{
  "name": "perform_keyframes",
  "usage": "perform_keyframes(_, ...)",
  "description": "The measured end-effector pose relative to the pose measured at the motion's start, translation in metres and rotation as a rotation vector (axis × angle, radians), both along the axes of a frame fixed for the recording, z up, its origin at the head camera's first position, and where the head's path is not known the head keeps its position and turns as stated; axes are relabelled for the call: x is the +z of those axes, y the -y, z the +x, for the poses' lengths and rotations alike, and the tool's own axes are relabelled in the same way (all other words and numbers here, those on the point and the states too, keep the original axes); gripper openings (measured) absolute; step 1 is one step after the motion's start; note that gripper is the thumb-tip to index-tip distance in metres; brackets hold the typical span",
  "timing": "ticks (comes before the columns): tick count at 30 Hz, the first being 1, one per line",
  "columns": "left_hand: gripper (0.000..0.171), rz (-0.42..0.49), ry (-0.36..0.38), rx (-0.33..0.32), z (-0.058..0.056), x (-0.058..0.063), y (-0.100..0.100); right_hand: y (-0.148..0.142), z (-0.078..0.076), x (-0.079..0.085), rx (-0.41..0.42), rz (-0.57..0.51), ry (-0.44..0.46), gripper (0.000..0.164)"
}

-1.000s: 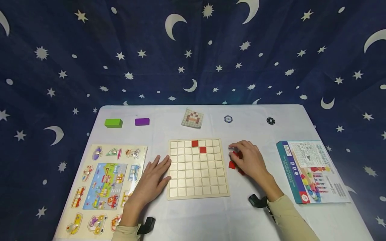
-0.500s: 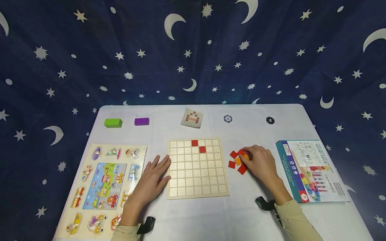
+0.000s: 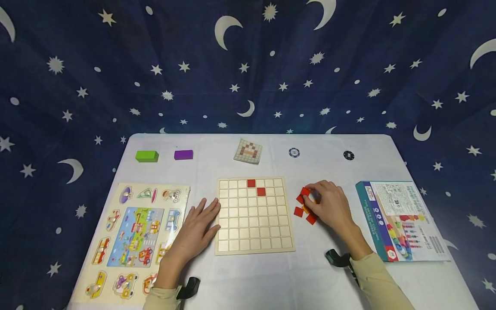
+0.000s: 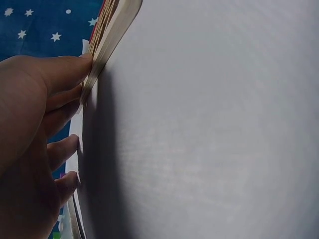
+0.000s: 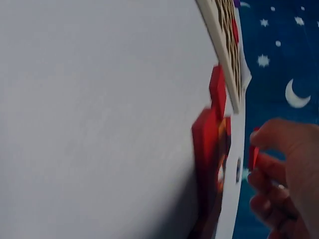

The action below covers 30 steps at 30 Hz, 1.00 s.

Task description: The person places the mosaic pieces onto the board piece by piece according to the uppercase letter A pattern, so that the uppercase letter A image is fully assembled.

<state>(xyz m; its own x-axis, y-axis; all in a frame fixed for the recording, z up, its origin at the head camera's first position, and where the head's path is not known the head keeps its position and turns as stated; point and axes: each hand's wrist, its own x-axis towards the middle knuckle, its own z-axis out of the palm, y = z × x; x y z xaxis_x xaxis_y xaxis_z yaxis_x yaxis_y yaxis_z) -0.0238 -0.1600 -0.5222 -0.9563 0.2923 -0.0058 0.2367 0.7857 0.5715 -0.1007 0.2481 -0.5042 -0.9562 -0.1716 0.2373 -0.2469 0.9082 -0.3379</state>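
In the head view a wooden grid board (image 3: 255, 222) lies on the table, with one red square tile (image 3: 251, 183) in its top row and another red tile (image 3: 261, 191) a row below. My left hand (image 3: 198, 229) rests at the board's left edge, fingers extended, fingertips and thumb touching its rim. Right of the board my right hand (image 3: 331, 206) pinches a red square tile (image 5: 254, 149) between thumb and fingers, above a small pile. That pile has loose red tiles (image 3: 298, 212) and at least one orange tile (image 3: 305, 209), partly hidden by the hand.
A picture puzzle board (image 3: 135, 237) lies at the left, partly under the left forearm. A box (image 3: 407, 224) is at the right. Along the back are a green block (image 3: 147, 156), purple block (image 3: 184, 154), pattern card (image 3: 248, 151) and two round chips (image 3: 294, 152).
My right hand first shifted right across the pile, uncovering several tiles, then came slightly back left with a red tile pinched and lifted. The left hand keeps its place at the board.
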Motion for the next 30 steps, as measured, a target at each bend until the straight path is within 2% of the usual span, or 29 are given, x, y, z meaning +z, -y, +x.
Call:
perform_keyframes(7, 0.062, 0.006, -0.008, 0.001, -0.001, 0.001, 0.001, 0.042, -0.004, 0.002, 0.223, -0.021, -0.004, 0.026)
perform_keyframes(11, 0.063, 0.009, 0.003, 0.002, -0.001, -0.001, 0.001, 0.061, -0.004, 0.002, 0.288, 0.010, 0.026, 0.028)
perform_keyframes(17, 0.063, 0.010, 0.002, -0.001, 0.000, -0.001, 0.000, 0.071, -0.003, 0.000, 0.319, 0.056, 0.062, 0.023)
perform_keyframes(24, 0.063, 0.005, -0.005, 0.001, -0.001, -0.002, 0.000, 0.071, -0.003, -0.002, 0.334, 0.046, 0.046, 0.023)
perform_keyframes(30, 0.063, 0.008, 0.005, 0.005, -0.001, -0.001, 0.000, 0.072, -0.001, -0.005, 0.315, 0.063, 0.036, 0.021)
